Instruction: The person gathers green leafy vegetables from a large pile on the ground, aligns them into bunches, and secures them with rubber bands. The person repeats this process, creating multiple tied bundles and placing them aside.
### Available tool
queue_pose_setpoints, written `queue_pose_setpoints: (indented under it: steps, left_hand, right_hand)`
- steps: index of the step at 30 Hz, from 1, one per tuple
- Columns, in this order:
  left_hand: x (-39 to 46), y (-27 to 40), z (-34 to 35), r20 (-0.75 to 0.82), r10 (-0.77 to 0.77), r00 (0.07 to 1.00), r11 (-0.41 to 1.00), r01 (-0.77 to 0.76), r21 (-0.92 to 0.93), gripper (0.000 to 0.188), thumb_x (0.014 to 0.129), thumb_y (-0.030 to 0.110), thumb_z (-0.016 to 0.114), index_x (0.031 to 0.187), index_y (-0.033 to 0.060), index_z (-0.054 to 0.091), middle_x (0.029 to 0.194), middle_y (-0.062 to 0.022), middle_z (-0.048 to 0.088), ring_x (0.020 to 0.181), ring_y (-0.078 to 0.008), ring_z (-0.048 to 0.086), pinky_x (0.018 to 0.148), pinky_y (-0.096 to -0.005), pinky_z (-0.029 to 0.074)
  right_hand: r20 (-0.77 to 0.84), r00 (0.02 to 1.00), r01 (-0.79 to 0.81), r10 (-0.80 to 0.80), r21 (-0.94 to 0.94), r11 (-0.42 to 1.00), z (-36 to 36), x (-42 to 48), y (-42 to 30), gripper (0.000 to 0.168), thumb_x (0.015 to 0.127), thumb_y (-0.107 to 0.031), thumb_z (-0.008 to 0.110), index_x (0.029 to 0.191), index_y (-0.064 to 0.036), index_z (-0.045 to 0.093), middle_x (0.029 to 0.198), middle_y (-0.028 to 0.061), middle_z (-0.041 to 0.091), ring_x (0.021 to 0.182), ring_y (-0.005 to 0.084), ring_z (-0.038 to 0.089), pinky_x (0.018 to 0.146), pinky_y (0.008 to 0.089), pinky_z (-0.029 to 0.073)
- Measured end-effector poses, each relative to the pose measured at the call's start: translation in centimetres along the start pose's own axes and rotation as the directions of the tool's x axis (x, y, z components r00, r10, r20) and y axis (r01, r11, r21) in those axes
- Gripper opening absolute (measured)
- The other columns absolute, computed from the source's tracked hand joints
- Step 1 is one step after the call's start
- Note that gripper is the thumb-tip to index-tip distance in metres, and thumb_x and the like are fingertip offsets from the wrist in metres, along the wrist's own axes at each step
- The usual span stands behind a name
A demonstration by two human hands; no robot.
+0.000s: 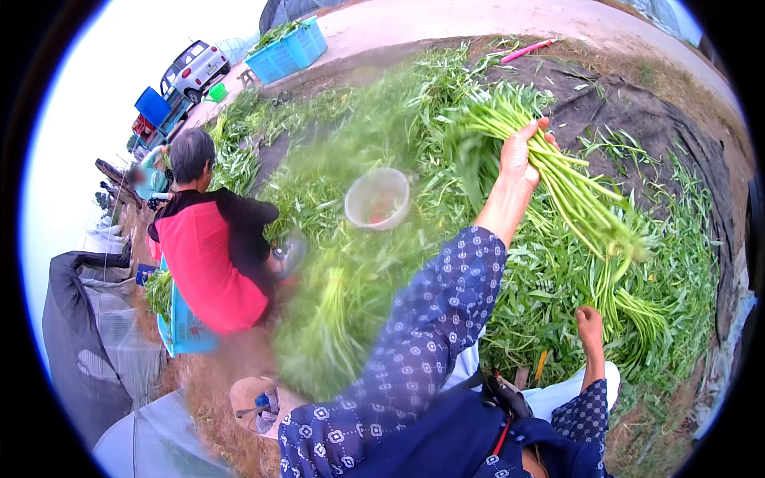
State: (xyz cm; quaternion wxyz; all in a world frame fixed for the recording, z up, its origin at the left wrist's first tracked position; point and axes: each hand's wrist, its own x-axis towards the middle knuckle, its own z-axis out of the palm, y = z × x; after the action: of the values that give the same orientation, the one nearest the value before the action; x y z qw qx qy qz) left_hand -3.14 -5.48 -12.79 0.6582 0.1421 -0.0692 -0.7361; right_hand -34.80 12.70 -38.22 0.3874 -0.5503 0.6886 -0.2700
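Note:
My left hand (521, 156) is closed around a bunch of long-stemmed leafy greens (568, 191) that look like water spinach. Its leaves point toward the upper left, and the cut stem ends hang down to the right, slightly blurred. Lower right, my right hand (589, 325) is low over the heap of greens (538, 287), fingers curled, beside loose stems (642, 319). Whether a stem is between those fingers cannot be made out. A gathered bunch (334, 299) lies on the greens to the left, blurred.
A translucent plastic tub (378, 200) sits among the greens. A co-worker in a red and black top (212, 257) crouches at left by a blue crate (185, 325). Beyond are another person (149, 179), a blue crate of greens (290, 54) and a parked car (194, 69). Black ground cloth (633, 113) lies upper right.

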Motion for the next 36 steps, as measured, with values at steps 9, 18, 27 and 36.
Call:
queue_pose_setpoints:
  steps: [9,18,27,36]
  left_hand:
    - [-6.3,-1.5,-5.6,0.367,0.072,0.927,-0.141,-0.355,0.924,0.042,0.077,0.005,0.047,0.117,-0.0001,0.06,0.106,-0.0153,0.062,0.1,-0.0267,0.057,0.09,-0.0333,0.043]
    - [-0.5,-3.4,-10.5,0.025,-0.23,0.973,0.895,0.201,0.398,0.01,0.089,0.011,0.059,0.096,0.0038,0.058,0.071,-0.0051,0.053,0.068,-0.0149,0.053,0.07,-0.032,0.049]
    - [-4.6,-13.2,-22.8,-0.545,-0.438,0.715,0.722,0.641,0.26,0.008,0.089,0.013,0.057,0.088,0.0043,0.058,0.073,-0.007,0.06,0.059,-0.0179,0.057,0.056,-0.0346,0.051]
    - [-4.3,-15.2,-23.1,-0.647,-0.361,0.672,0.727,0.637,0.256,0.009,0.089,0.011,0.057,0.097,0.0053,0.057,0.081,-0.0066,0.062,0.062,-0.0183,0.057,0.059,-0.0362,0.051]
  right_hand:
    - [-0.112,0.987,0.095,-0.112,-0.151,0.984,-2.4,0.8,3.1,0.029,0.086,-0.023,0.058,0.101,0.001,0.063,0.089,0.0165,0.067,0.083,0.0274,0.064,0.076,0.0366,0.049]
    - [-0.43,0.888,-0.122,0.164,0.123,0.985,-12.1,1.7,4.2,0.023,0.086,-0.021,0.059,0.085,0.0,0.069,0.071,0.0054,0.067,0.064,0.0085,0.056,0.063,0.0287,0.045]
    - [-0.342,0.921,-0.202,0.188,-0.006,0.979,-10.5,10.4,5.3,0.027,0.084,-0.027,0.062,0.095,-0.004,0.07,0.088,0.0101,0.071,0.081,0.0194,0.067,0.074,0.0304,0.049]
    - [-0.298,0.937,-0.297,0.185,-0.394,0.87,-5.6,14.5,1.8,0.022,0.083,-0.022,0.06,0.102,-0.012,0.061,0.098,0.011,0.064,0.093,0.0315,0.062,0.078,0.0428,0.048]
